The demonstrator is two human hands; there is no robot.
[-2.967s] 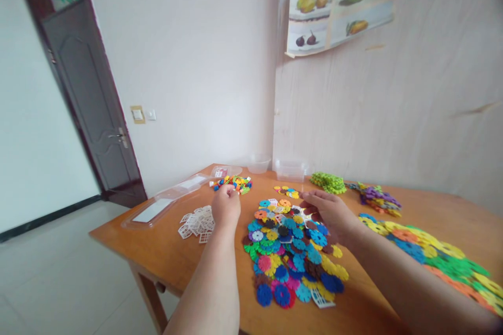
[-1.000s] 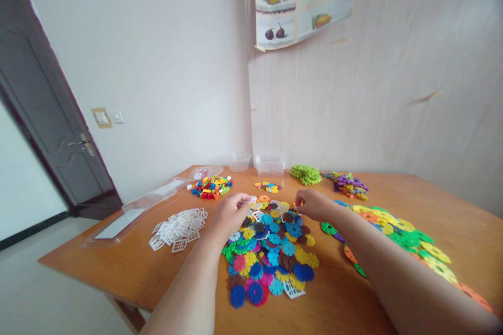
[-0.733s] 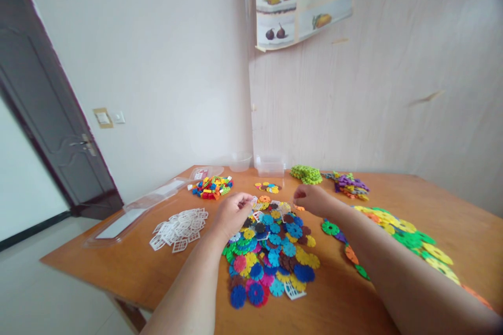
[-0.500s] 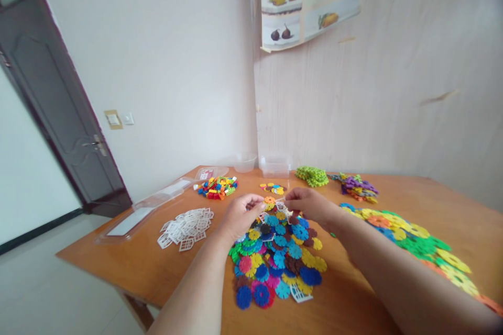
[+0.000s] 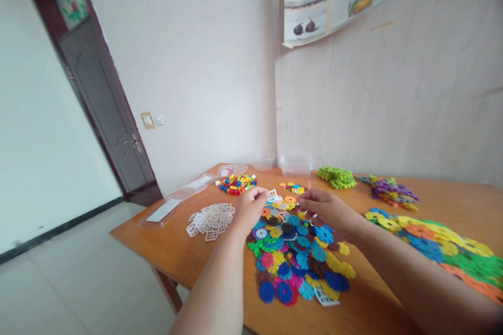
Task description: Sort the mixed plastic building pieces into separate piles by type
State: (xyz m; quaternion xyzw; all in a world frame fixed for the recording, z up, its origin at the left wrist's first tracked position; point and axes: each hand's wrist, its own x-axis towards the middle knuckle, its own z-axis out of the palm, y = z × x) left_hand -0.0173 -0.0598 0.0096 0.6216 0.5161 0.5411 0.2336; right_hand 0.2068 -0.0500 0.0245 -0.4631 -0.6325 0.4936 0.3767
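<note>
My left hand (image 5: pixel 251 208) pinches a small white window-shaped plastic piece (image 5: pixel 272 196) between thumb and fingers, just above the far edge of a mixed pile. My right hand (image 5: pixel 326 209) is a little to the right, its fingers closed together over the same pile; what they hold, if anything, is too small to make out. Below both hands spreads the pile of notched plastic discs (image 5: pixel 302 259) in blue, yellow, green, brown and pink. Another white window piece (image 5: pixel 326 296) sticks out at its near edge. A heap of white window pieces (image 5: pixel 210 221) lies to the left.
Behind the hands are small bricks (image 5: pixel 238 184), a few little discs (image 5: pixel 292 188) and clear plastic tubs (image 5: pixel 295 165). Green pieces (image 5: pixel 336 177), purple pieces (image 5: pixel 393 191) and large flower-shaped pieces (image 5: pixel 436 241) lie on the right. Clear lids (image 5: pixel 167 209) rest along the table's left edge.
The view has swung left, so everything sits further right. My left hand has lifted a white window piece clear of the pile, and my hands have moved slightly apart.
</note>
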